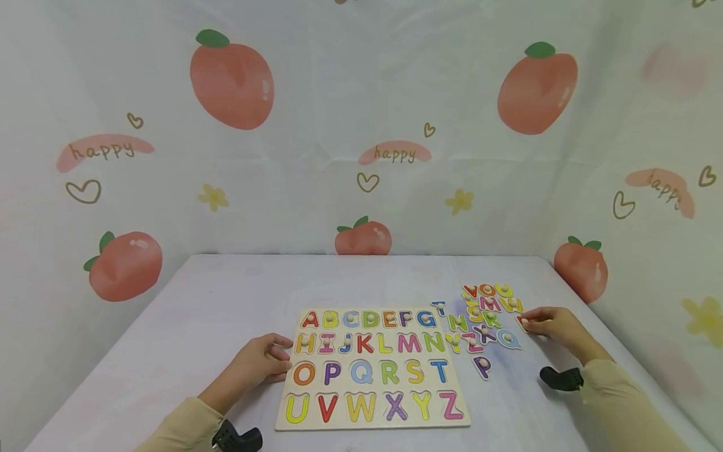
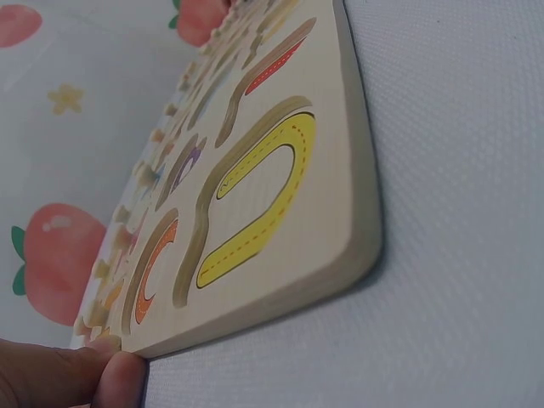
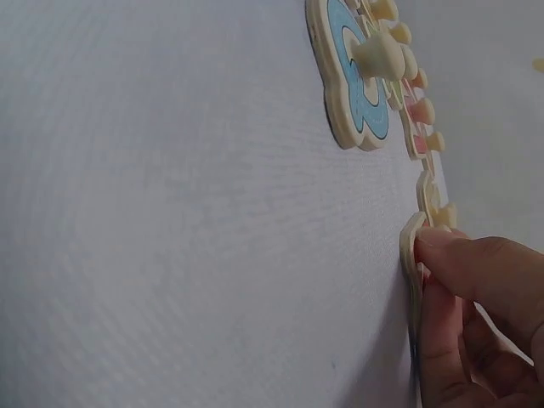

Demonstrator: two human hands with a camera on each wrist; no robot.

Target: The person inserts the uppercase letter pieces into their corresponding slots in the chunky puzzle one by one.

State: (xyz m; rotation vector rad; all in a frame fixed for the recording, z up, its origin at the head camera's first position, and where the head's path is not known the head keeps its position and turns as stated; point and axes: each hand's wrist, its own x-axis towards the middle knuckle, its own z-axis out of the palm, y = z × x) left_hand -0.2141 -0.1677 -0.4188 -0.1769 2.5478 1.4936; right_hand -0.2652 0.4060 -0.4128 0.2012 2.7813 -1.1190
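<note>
A wooden alphabet puzzle board (image 1: 373, 428) lies on the table. Lettered pieces with round knobs fill its recesses from A to J; bare printed recesses show from K onward. At the board's left edge, my left hand (image 1: 260, 364) grips the rim with thumb and fingertips, which show at the corner (image 2: 136, 350) in the left wrist view. Over on the right, my right hand (image 1: 556, 326) pinches a small red letter piece (image 1: 523, 324) close to the tabletop. Its letter is covered by the fingers. The blue Q piece (image 3: 361, 81) lies near that hand.
Loose letter pieces cluster right of the board, among them a purple P (image 1: 482, 367), a green R (image 1: 491, 319) and an orange O (image 1: 487, 290). The blue T piece (image 1: 439, 307) touches the board's upper right corner. A printed curtain (image 1: 316, 144) surrounds the white table (image 1: 237, 282).
</note>
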